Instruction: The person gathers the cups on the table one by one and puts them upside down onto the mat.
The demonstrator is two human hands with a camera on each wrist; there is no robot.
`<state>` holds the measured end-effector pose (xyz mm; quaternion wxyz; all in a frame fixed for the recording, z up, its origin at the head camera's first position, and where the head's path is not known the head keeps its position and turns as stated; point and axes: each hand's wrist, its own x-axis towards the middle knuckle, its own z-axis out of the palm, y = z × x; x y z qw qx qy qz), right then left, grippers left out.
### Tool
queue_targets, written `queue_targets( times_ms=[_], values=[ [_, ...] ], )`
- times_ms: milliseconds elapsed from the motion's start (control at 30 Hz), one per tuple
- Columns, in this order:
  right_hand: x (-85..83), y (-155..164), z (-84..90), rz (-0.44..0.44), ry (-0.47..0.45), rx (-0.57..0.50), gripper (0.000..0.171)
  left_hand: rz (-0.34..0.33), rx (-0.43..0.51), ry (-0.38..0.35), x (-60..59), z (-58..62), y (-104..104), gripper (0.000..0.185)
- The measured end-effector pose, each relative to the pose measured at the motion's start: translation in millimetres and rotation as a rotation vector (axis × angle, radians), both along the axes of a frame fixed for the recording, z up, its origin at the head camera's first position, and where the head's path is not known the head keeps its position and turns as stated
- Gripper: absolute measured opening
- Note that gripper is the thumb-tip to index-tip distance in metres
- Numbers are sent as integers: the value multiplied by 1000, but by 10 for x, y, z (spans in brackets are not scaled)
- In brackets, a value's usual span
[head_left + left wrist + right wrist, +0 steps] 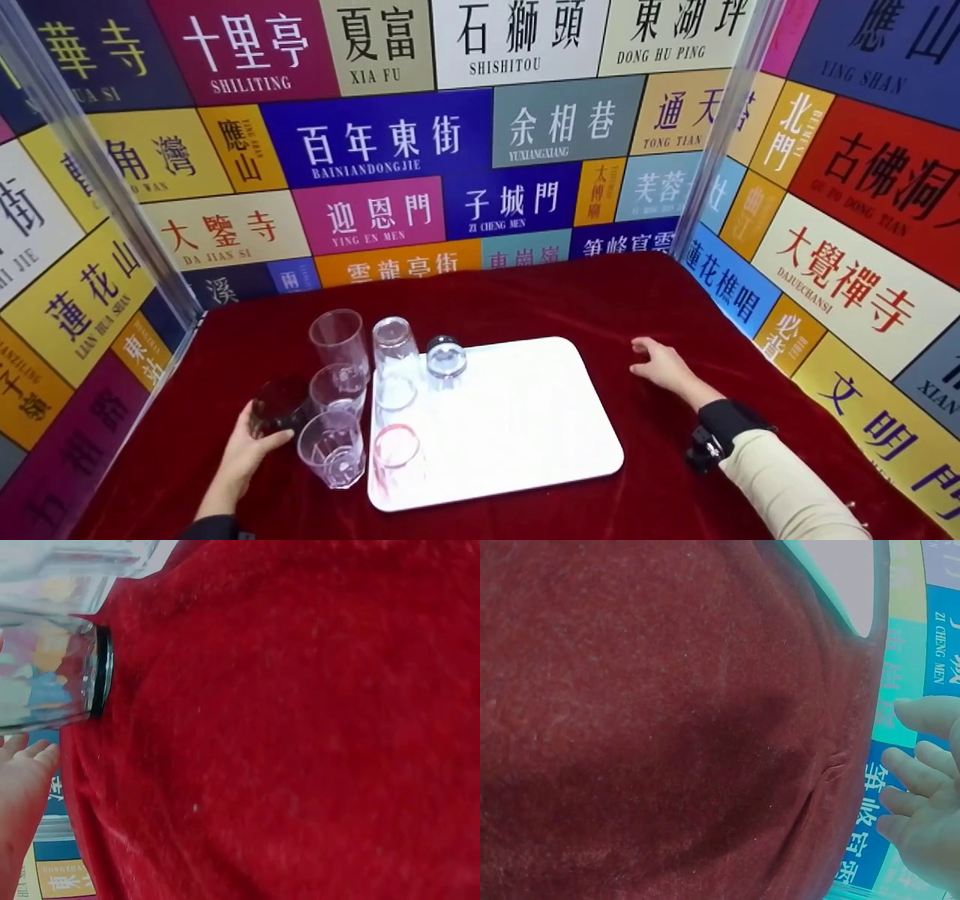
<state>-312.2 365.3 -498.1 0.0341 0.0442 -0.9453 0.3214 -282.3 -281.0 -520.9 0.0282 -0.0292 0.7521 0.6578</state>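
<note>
My left hand (251,442) is at a dark-looking glass (281,405), thumb on the near side and fingers on its left. In the left wrist view this glass (56,675) is see-through with a dark band at its base, and the fingertips (34,750) come right up to its side without wrapping round it. Clear tumblers (332,450) stand in a row just right of that hand. Over the cloth right of the white tray (517,420), my right hand (667,367) holds nothing, its fingers loosely bent.
Along the tray's left side stand a tall clear glass (395,349), a glass with a reddish rim (399,454) and a small dark-rimmed glass (446,360). Dark red cloth (525,307) covers the table. Panels with printed signs (375,142) enclose the back and sides.
</note>
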Motion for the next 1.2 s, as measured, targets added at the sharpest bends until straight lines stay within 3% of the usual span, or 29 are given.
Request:
queue_targets(
  times_ms=[167,467,833,1033,1200],
  values=[
    [-5,-23,9,3,-5,-6,47,61,-11,11,-48,-41,74,100],
    [-27,-27,-3,20,-8,8,48,181,-273,55,-92,-106,128,103],
    [22,-13,17,8,7,18,48,168,-461,94,-154,-72,146,96],
    [55,38,26,11,-18,-22,50,173,-467,74,-168,-55,131,97],
    [84,105,30,55,47,-48,51,262,-417,48,-135,27,14,98]
  ],
)
